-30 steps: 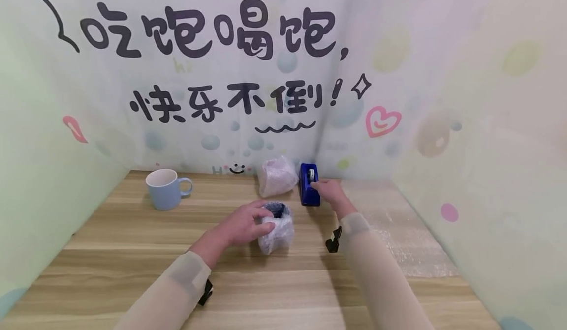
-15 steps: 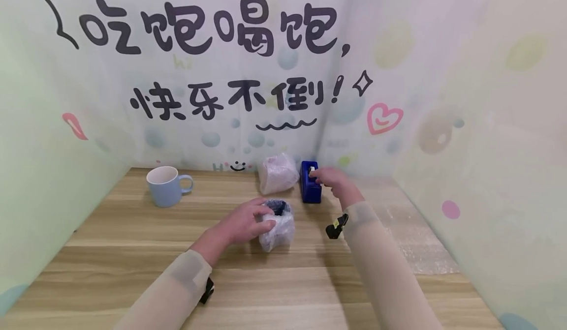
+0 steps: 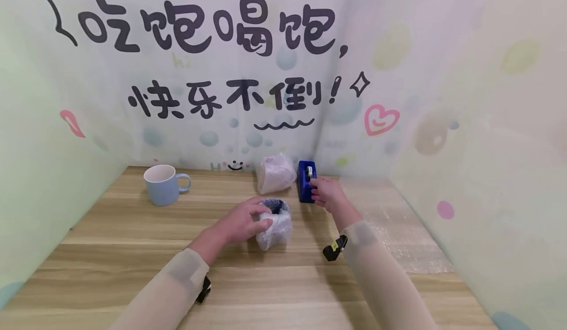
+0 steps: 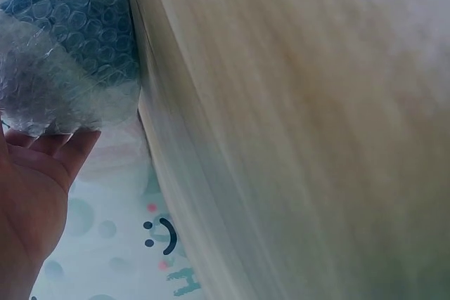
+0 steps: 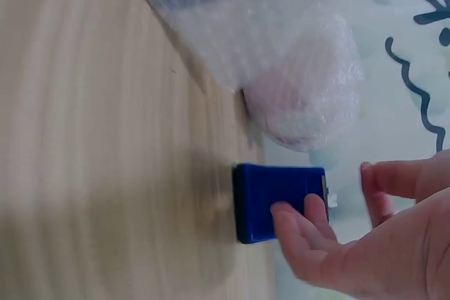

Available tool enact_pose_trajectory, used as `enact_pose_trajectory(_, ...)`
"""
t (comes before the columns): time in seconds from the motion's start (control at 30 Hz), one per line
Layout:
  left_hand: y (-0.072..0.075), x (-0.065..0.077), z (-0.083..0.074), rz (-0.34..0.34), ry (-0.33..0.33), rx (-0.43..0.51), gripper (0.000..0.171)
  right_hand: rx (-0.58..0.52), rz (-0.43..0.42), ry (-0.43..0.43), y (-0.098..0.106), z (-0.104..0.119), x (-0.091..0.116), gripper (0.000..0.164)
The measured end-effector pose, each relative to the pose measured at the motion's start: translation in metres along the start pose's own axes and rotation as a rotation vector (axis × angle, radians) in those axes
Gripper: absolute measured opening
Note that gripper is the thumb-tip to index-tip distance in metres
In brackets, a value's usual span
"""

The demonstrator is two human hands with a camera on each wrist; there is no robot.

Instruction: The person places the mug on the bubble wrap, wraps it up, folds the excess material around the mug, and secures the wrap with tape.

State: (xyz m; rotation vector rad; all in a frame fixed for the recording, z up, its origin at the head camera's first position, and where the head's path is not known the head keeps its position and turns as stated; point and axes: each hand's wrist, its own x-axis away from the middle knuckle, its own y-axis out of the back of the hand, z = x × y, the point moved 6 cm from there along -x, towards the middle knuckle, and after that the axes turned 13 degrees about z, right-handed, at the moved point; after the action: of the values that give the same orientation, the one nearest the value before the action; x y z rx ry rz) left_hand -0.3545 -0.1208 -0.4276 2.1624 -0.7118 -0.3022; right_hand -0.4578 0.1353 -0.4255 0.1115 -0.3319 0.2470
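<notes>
In the head view, my left hand [image 3: 242,219] holds a bubble-wrapped cup [image 3: 275,229] that stands mid-table, fingers near its rim and thumb at its near side. Blue shows through the wrap of this cup [image 4: 77,26] in the left wrist view. Farther right, a blue tape dispenser [image 3: 306,190] stands near the back wall. My right hand [image 5: 383,244] is at the dispenser [image 5: 271,191], two fingers against its side. Thumb and index tip come close together above it; I cannot tell whether clear tape lies between them.
Left of the dispenser, a second bubble-wrapped item [image 3: 276,173], pinkish, lies at the back. A light blue mug [image 3: 163,186] stands at the back left. On the right, a flat bubble wrap sheet [image 3: 412,241] covers part of the wooden table [image 3: 266,295]. A printed wall closes off the back.
My right hand went forward and up over the dispenser, then came back down toward me. The left hand and the wrapped cup have stayed in place.
</notes>
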Motion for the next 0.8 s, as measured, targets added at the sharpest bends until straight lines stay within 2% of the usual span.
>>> enact_pose_trajectory(0.2, 0.001, 0.001, 0.0, -0.005, 0.0, -0.01, 0.045, -0.135, 0.001, 0.128, -0.002, -0.013, 0.01, 0.049)
enact_pose_trajectory(0.43, -0.002, 0.0, 0.003, -0.005, 0.009, 0.012, 0.045, -0.225, 0.018, 0.272, 0.0, -0.021, 0.019, 0.01)
enact_pose_trajectory(0.6, -0.003, 0.001, 0.004, -0.005, 0.026, 0.042, 0.045, -0.26, 0.095, 0.361, -0.001, -0.022, 0.021, 0.03)
enact_pose_trajectory(0.8, -0.002, -0.001, 0.002, -0.013, 0.021, 0.044, 0.046, -0.301, 0.201, 0.462, -0.001, -0.024, 0.022, 0.041)
